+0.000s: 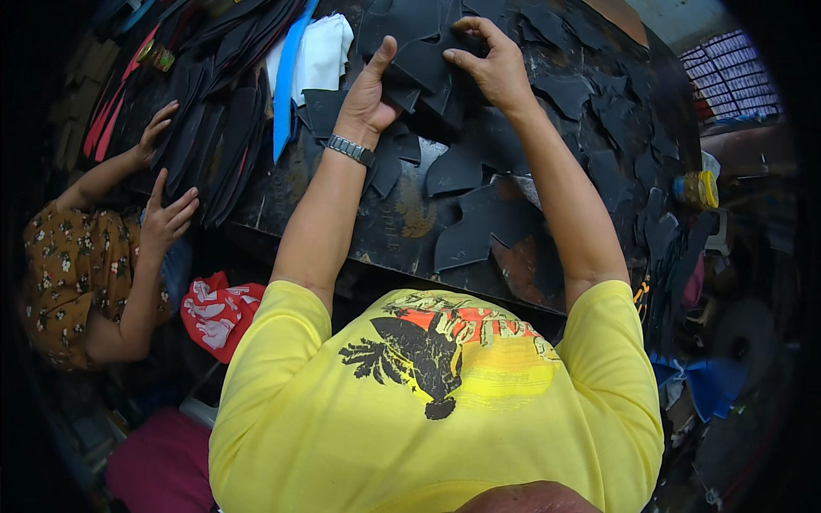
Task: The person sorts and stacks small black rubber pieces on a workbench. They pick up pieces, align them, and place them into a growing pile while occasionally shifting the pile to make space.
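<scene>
Thin, matte black cut sheets [419, 61], sharp-cornered and flat, overlap at differing angles to the right of the white cloth [327, 53].

Black pieces [419, 64], yellow printed shirt [440, 427], brown flowered top [84, 274]

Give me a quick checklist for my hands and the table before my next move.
1. Left hand at the black pieces: ok, thumb raised.
2. Right hand gripping firmly: cannot tell from this view.
3. Co-worker's hands clear of yours: ok, they are by the dark stack to your left.
4. Blue strip clear of your left hand: ok, gap visible.
5. Tabletop right of your right hand uncluttered: not ok, loose cut pieces lie there.
</scene>
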Tool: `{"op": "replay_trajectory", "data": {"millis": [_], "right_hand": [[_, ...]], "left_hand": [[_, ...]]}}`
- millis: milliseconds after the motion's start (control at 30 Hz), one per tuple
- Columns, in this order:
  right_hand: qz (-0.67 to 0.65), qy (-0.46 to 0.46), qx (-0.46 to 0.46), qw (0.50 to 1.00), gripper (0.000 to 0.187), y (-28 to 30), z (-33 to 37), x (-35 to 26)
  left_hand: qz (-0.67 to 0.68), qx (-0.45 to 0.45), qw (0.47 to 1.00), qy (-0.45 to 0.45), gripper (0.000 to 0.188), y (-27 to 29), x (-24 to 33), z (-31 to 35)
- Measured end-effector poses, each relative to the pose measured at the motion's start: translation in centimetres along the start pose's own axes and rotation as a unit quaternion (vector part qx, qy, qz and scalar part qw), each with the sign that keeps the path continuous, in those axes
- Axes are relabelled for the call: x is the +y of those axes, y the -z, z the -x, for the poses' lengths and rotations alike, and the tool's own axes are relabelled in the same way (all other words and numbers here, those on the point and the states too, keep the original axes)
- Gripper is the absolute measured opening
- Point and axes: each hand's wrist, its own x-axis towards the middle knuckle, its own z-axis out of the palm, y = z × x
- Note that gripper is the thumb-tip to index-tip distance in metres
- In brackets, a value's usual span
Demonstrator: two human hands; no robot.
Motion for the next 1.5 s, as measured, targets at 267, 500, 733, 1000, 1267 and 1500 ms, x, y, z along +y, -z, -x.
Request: {"op": "replay_trajectory", "data": {"millis": [267, 500, 733, 1000, 1267, 1500], "right_hand": [[-0.059, 0.065, -0.02, 0.996, 0.04, -1.4, -3.3, -2.2], [0.218, -0.036, -0.089, 0.971, 0.062, 3.8, 0.0, -5.5], [0.117, -0.225, -0.111, 0.961, 0.05, 11.2, 6.0, -9.8], [0.228, -0.014, -0.089, 0.969, 0.051, 14.7, 9.2, -9.9], [0.273, -0.035, -0.136, 0.952, 0.067, 12.9, 10.9, -10.1], [0.191, -0.039, -0.14, 0.971, 0.056, 11.8, 12.2, -10.5]], "left_hand": [[0.035, 0.04, 0.998, -0.041, 0.029, 0.1, 1.8, 0.0], [0.034, -0.005, 0.996, 0.086, 0.03, -0.9, 1.5, 1.0], [-0.028, -0.132, 0.953, 0.272, 0.022, -3.2, 0.1, 2.8], [-0.015, -0.145, 0.918, 0.368, 0.015, -5.5, -1.3, 4.9], [-0.086, -0.089, 0.911, 0.393, 0.023, -5.7, -0.7, 9.2], [-0.064, -0.083, 0.909, 0.404, 0.026, -3.9, -0.9, 12.0]]}}
